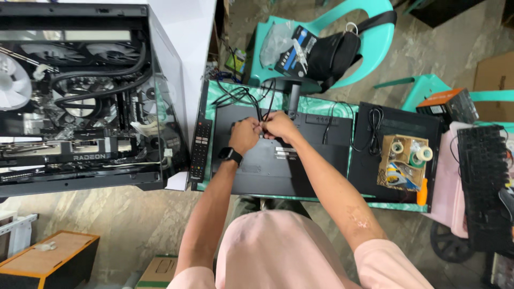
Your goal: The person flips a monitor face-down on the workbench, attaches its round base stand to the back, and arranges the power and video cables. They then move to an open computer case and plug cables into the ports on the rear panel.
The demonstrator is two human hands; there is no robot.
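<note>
A black monitor (278, 166) lies face down on a green-patterned table (321, 103). Over its back, my left hand (244, 136) and my right hand (279, 126) meet and both pinch a bundle of black cables (252, 101) that runs up toward the table's far edge. A dark watch (229, 154) sits on my left wrist. The fingertips are hidden by the hands themselves.
A glass-sided computer case (80, 96) stands at the left. A black remote (200, 150) lies beside the monitor. To the right are a second black panel (396, 144) with a cardboard box of tape rolls (407, 160), a black keyboard (484, 182), and teal plastic chairs (342, 43) behind.
</note>
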